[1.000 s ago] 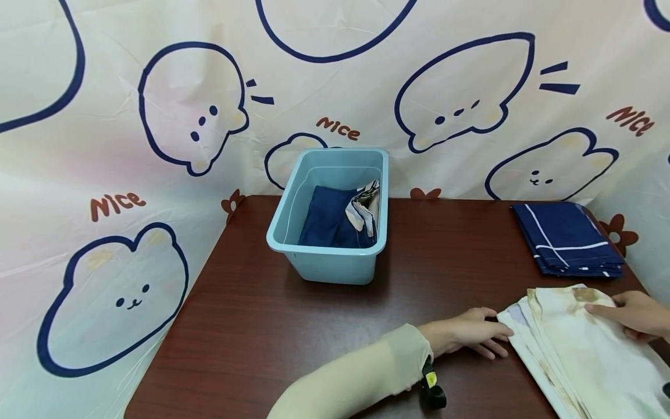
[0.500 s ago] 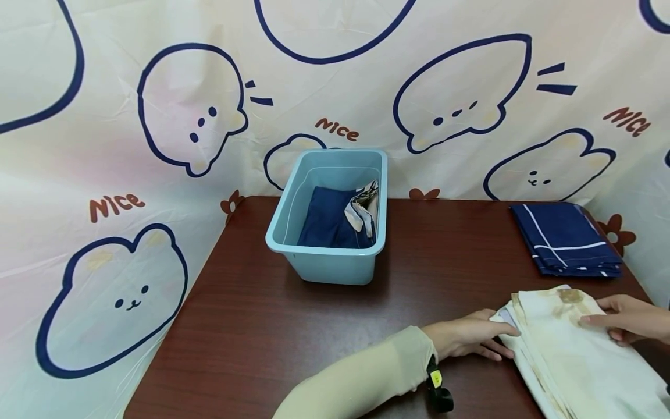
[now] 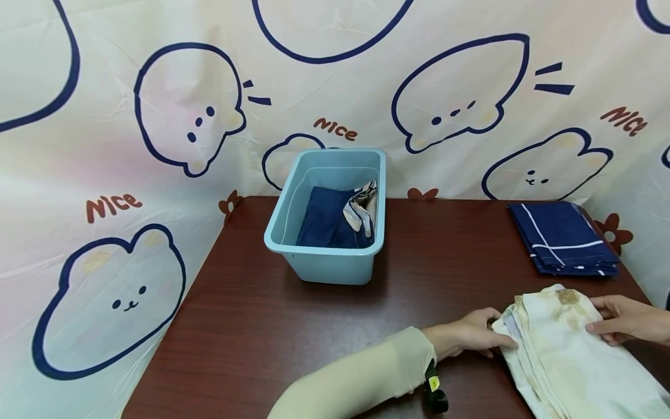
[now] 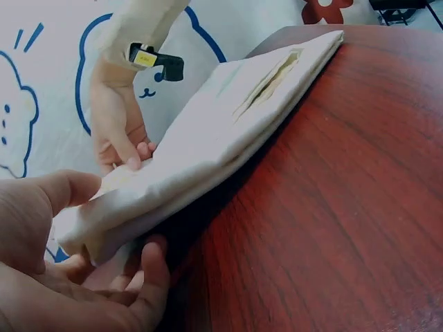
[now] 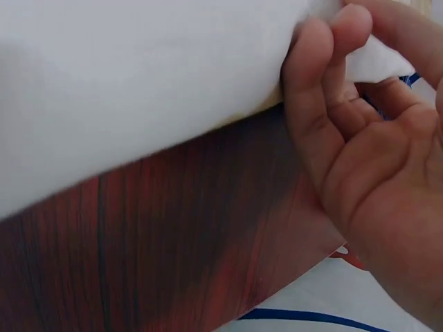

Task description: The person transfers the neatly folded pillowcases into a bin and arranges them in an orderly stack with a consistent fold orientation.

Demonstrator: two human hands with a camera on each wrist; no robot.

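A folded white cloth (image 3: 581,355) with brownish stains lies in several layers at the right front of the table. My left hand (image 3: 473,334) grips its left edge, thumb on top and fingers curled beneath, as the left wrist view shows. That edge is lifted, with dark shadow under the cloth (image 4: 187,159). My right hand (image 3: 628,319) pinches the far right edge near a brown stain. In the right wrist view the right hand's fingers (image 5: 311,62) bend around the cloth's border (image 5: 138,90), close over the wood.
A light blue plastic bin (image 3: 335,265) stands at the back middle, with dark blue and patterned cloth inside. A folded navy cloth (image 3: 565,238) with white lines lies at the back right. The brown table (image 3: 235,326) meets a printed curtain (image 3: 314,87) behind.
The white cloth has shifted slightly left, its near-left edge now raised. My left hand has gone from spread fingers at the edge to gripping it; my right hand has moved a little left.
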